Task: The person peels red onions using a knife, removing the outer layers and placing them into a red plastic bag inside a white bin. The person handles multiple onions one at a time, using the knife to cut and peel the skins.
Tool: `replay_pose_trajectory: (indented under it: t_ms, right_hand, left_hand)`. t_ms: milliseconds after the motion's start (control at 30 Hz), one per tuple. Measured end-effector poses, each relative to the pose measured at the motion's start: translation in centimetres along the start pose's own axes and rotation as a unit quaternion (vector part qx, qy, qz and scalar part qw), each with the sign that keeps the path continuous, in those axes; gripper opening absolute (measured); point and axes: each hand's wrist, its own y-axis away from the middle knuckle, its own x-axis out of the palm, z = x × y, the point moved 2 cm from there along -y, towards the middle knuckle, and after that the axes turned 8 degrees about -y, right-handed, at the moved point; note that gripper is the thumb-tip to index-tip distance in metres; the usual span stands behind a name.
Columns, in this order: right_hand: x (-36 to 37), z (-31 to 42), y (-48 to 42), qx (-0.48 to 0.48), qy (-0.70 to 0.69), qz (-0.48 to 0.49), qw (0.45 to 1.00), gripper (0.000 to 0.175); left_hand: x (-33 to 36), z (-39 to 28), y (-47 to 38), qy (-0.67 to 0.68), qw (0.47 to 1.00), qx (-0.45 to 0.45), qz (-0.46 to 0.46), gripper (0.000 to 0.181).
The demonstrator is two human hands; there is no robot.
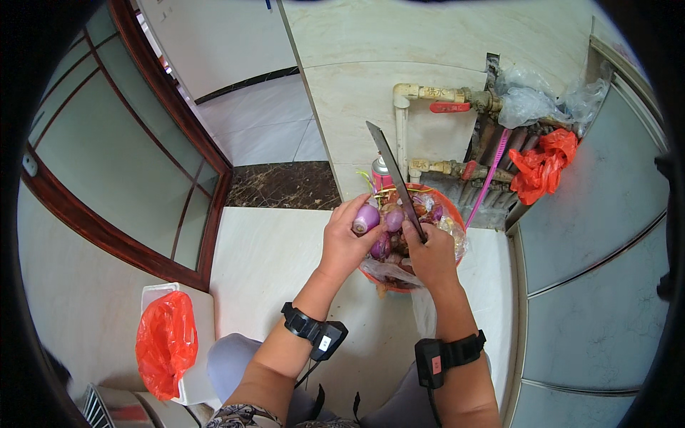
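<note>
My left hand (342, 232) grips a purple onion (367, 218), its root end facing me. In my right hand (432, 257) is a knife (393, 168), its dark blade pointing up and away to the left. Both hands are over an orange basin (456, 214), whose rim shows around its contents. More purple onions (394, 219) and loose skins lie in the basin, along with clear plastic bags (388, 272). The blade is apart from the held onion. My fingers and the knife hide part of the contents.
A pink-topped spray can (381, 174) stands behind the basin. Pipes with red valve handles (449, 107) run along the wall. Red plastic bags lie on a white foam box (206, 321) at left and hang by the cabinet doors (594, 241) at right. A framed glass door (128, 139) stands left.
</note>
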Motion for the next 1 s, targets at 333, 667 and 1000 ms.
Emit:
replay_pose_trajectory:
  t_ms: [333,667,1000]
  right_hand:
    - [-0.3,-0.3,0.0,0.011,-0.010,-0.012,1.000,0.033]
    - [-3.8,-0.2,-0.8,0.048,0.013,-0.091,0.995,0.034]
    - [-7.0,-1.6,-0.6,0.118,-0.003,-0.147,0.982,0.039]
  left_hand:
    - [0.2,0.0,0.2,-0.103,0.994,-0.017,-0.008,0.047]
    - [1.5,1.8,-0.8,-0.014,0.998,-0.053,0.023,0.038]
    - [5.5,3.3,-0.2,-0.096,0.981,0.014,0.167,0.050]
